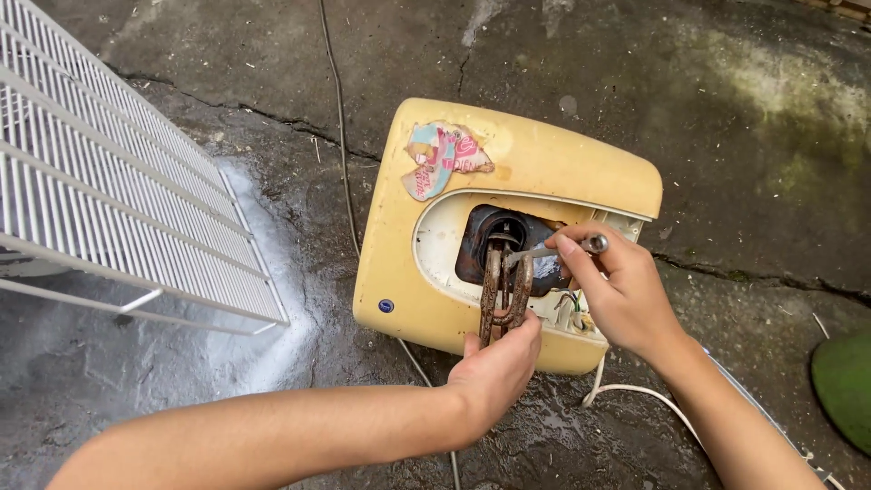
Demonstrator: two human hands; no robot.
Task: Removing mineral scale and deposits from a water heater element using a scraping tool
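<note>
A yellowed plastic water heater casing (pixel 544 159) lies on wet concrete, its front opening showing a dark rusty hole (pixel 499 227). My left hand (pixel 494 367) grips the near end of a rusty looped heating element (pixel 504 286) that reaches into that hole. My right hand (pixel 617 290) holds a thin metal tool (pixel 567 249) with a silvery handle end, its tip touching the element near the hole. A torn pink and blue sticker (pixel 442 156) is on the casing's top left.
White wire racks (pixel 109 191) lean at the left. A white cable (pixel 626 392) runs from the casing under my right arm. Thin cords (pixel 340 118) cross the cracked concrete. A green object (pixel 844 386) sits at the right edge. Coloured wires (pixel 572 304) show inside the casing.
</note>
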